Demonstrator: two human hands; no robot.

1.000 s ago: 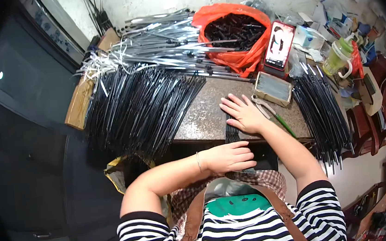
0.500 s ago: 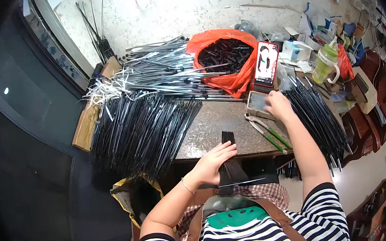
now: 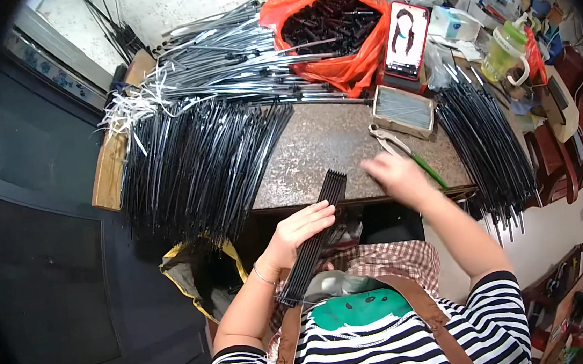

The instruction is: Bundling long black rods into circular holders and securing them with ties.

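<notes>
While the bench is pretty cluttered, most of it sits beyond the hands: a big fan of black rods (image 3: 195, 167) spreads out up and to the left of the left hand (image 3: 301, 228), with a heap of silvery rods (image 3: 223, 55) farther back behind it. Straight ahead, well past both hands, there's an orange plastic bag (image 3: 336, 65) stuffed with small black parts, and a phone (image 3: 405, 38) propped up next to it. A small grey box (image 3: 402, 109) sits just beyond the right hand (image 3: 396, 174), and a pair of pliers with a green handle (image 3: 408, 157) lies right by that hand, partly under it. Another bunch of black rods (image 3: 488, 145) hangs off the table edge to the right of the right hand. A green cup (image 3: 504, 56) stands farther out that way.

The small bundle of black rods (image 3: 314, 239) runs diagonally from the table edge down toward the person's lap. The left hand is curled loosely around its middle, fingers over the top, so it's got hold of it. The right hand is off to the right of the bundle, not touching it, hovering over the stone tabletop (image 3: 323, 147).

That right hand is motion-blurred, so I can't tell how open it is or whether it's pinching anything. The bundle's lower end disappears against the checked cloth (image 3: 397, 259).
</notes>
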